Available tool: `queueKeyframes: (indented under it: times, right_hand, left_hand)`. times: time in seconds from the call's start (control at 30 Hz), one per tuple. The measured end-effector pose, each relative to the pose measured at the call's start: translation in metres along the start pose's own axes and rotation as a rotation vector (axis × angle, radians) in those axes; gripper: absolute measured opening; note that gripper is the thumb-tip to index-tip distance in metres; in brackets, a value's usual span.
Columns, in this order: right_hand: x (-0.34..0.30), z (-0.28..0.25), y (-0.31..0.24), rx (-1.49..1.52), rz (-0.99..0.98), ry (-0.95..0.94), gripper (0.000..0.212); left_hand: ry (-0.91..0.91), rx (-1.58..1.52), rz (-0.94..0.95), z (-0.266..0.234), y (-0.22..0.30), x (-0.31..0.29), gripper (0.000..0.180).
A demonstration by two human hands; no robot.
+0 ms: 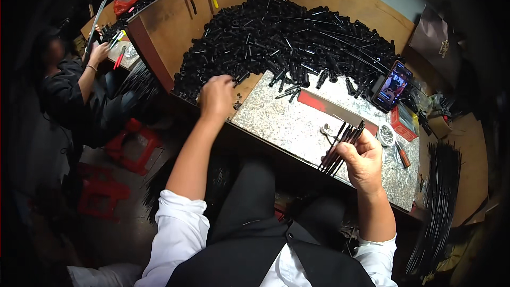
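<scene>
Black rods [346, 137] in a slim bundle sit pinched between thumb and fingers of the right hand [365, 161] over the bench's [260, 109] near edge, long axis slanting from near left to far right; I see the left hand [216, 100] nearer the black tubes [297, 48], at the bench's left end, fingers curled, grip beyond telling

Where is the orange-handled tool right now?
In the head view, the orange-handled tool lies on the worktop, right of the right hand and just below the round dish.
</scene>
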State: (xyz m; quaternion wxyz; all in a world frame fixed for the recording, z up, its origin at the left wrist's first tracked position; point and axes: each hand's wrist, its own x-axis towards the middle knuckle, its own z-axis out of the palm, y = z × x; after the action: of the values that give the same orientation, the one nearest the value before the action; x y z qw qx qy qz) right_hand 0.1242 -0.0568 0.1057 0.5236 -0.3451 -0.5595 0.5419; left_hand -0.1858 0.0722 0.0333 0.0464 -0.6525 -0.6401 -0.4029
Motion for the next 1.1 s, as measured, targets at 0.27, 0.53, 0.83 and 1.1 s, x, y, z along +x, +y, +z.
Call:
queueKeyframes:
  times: [0.27, 0.53, 0.83, 1.1]
  right_hand:
    - [0.003, -0.005, -0.001, 0.043, 0.092, -0.038, 0.011]
    - [0.0, -0.013, -0.001, 0.084, 0.065, -0.071, 0.011]
    - [0.0, -0.008, -0.002, 0.169, 0.049, -0.08, 0.011]
    - [-0.002, -0.008, -0.004, 0.152, 0.032, -0.116, 0.012]
  left_hand:
    - [-0.112, 0.392, 0.138, 0.023, -0.077, 0.004, 0.018]
    - [-0.008, -0.024, 0.19, 0.015, -0.005, 0.005, 0.026]
    - [-0.483, -1.462, -0.1, -0.035, 0.149, -0.017, 0.022]
    - [-0.613, -1.665, -0.079, -0.048, 0.176, -0.034, 0.024]
